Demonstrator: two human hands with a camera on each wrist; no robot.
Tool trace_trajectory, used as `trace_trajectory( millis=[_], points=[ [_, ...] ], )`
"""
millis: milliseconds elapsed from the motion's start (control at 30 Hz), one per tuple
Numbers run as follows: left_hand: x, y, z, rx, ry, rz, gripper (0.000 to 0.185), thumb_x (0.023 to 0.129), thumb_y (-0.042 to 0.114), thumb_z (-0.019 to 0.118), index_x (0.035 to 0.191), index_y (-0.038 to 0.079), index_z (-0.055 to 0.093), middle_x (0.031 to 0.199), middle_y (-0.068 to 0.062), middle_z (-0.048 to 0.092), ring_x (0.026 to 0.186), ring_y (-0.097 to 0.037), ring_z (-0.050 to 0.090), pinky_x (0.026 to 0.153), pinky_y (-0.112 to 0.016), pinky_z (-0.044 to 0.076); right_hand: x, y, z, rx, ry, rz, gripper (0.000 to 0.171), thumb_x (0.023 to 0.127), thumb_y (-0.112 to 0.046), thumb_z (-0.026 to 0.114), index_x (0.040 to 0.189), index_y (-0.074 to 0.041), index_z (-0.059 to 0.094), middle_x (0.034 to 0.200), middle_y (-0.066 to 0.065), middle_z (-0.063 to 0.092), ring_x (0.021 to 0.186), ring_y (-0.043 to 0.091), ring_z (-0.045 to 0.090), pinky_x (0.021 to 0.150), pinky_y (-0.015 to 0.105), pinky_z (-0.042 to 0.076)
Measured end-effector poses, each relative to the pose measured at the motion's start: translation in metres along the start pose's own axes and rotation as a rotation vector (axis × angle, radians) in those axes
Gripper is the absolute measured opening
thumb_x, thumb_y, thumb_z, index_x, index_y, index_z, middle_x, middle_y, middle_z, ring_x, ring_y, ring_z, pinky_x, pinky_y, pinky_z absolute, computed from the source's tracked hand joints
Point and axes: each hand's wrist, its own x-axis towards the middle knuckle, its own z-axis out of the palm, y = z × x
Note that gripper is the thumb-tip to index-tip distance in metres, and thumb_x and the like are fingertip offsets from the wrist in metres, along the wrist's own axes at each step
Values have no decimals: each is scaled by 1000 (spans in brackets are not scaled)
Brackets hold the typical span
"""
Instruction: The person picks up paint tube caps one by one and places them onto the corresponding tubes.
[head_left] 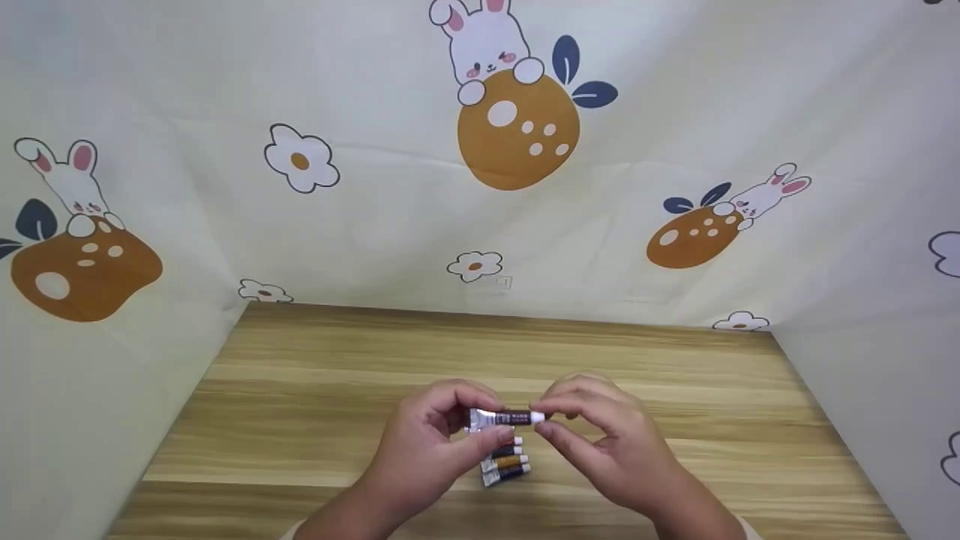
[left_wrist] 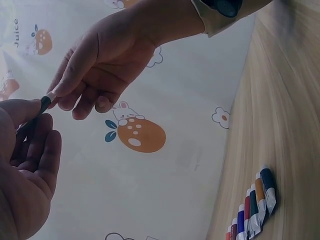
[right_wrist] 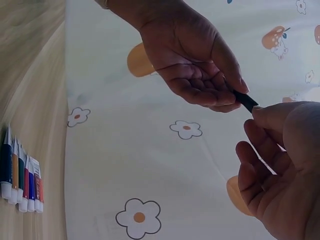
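A small dark paint tube (head_left: 516,418) with a silver crimped end is held level above the table between both hands. My left hand (head_left: 424,446) pinches the tube's body near the silver end with thumb and fingers. At the other end, thumb and fingertips of my right hand (head_left: 619,442) pinch the white cap (head_left: 538,418). Below the hands several more paint tubes (head_left: 512,472) lie side by side on the table, partly hidden by the left thumb. The right wrist view shows that row of tubes (right_wrist: 22,172) with white caps, in dark blue, ochre, green, red and other colours.
The wood-grain table (head_left: 337,360) reaches back to a pale cloth (head_left: 375,225) printed with rabbits, oranges and flowers. The same cloth rises along the left and right sides of the table.
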Motion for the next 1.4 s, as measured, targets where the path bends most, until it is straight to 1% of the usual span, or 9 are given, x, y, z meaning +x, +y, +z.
trace_trajectory(
  millis=[200, 333, 467, 867, 967, 1100, 1200, 1267, 1400],
  points=[
    [0, 0, 0, 19, -4, -50, 19, 88, 14, 89, 101, 9, 76, 107, -11, 77, 94, -11, 75, 87, -29, 64, 0, 0, 1, -92, -15, 13, 28, 90, -2, 82, 107, -23, 75, 101, -8, 74, 92, 8, 66, 79, 19, 51],
    [0, 0, 1, 31, 2, -69, 20, 87, 16, 90, 101, 10, 77, 107, -10, 77, 94, -12, 74, 87, -29, 64, 0, 0, 3, -98, -43, 28, 22, 95, -5, 77, 107, -23, 71, 101, -8, 71, 91, 7, 63, 76, 22, 51],
    [-1, 1, 2, 30, -5, -78, 20, 87, 17, 90, 101, 11, 77, 108, -9, 77, 95, -12, 74, 89, -29, 64, 0, 0, 3, -97, -60, 30, 18, 98, -8, 73, 106, -23, 69, 101, -6, 70, 92, 6, 62, 77, 23, 50],
    [0, -2, 3, 86, 13, -92, 20, 84, 20, 92, 99, 15, 80, 106, -3, 78, 99, -13, 74, 89, -30, 65, 1, 1, 1, -194, -151, 11, 18, 98, -5, 69, 98, -23, 67, 99, -15, 67, 93, 4, 61, 85, 24, 52],
    [3, -7, 1, 156, 22, -41, 19, 85, 24, 92, 99, 19, 81, 105, 3, 79, 99, -12, 74, 90, -29, 64, 1, 3, 1, -221, -172, 74, 16, 102, -10, 68, 97, -25, 67, 98, -16, 68, 94, 3, 61, 85, 26, 53],
    [9, -19, -5, 389, 42, 134, 16, 88, 26, 89, 103, 26, 82, 107, 16, 78, 102, -7, 74, 93, -29, 63, 2, 8, 2, -250, -197, 210, 16, 108, -19, 63, 97, -30, 67, 97, -21, 65, 91, 0, 58, 78, 26, 52],
    [14, -29, -11, 524, 60, 239, 19, 90, 22, 88, 107, 27, 83, 109, 19, 78, 104, -5, 74, 94, -30, 63, 2, 14, 4, -274, -202, 302, 16, 110, -26, 61, 97, -33, 68, 95, -23, 62, 86, -1, 54, 74, 24, 50],
    [16, -35, -14, 553, 59, 254, 21, 90, 18, 87, 108, 26, 82, 110, 18, 78, 104, -5, 75, 94, -30, 63, 3, 17, 5, -286, -206, 359, 16, 111, -31, 60, 98, -33, 70, 94, -24, 62, 85, -1, 54, 73, 24, 50],
    [22, -44, -20, 566, 61, 180, 20, 90, 19, 88, 108, 26, 83, 110, 19, 79, 105, -4, 74, 95, -30, 63, 5, 21, 4, -308, -211, 487, 17, 110, -42, 60, 107, -35, 75, 96, -28, 64, 88, 2, 58, 75, 25, 52]
  ],
)
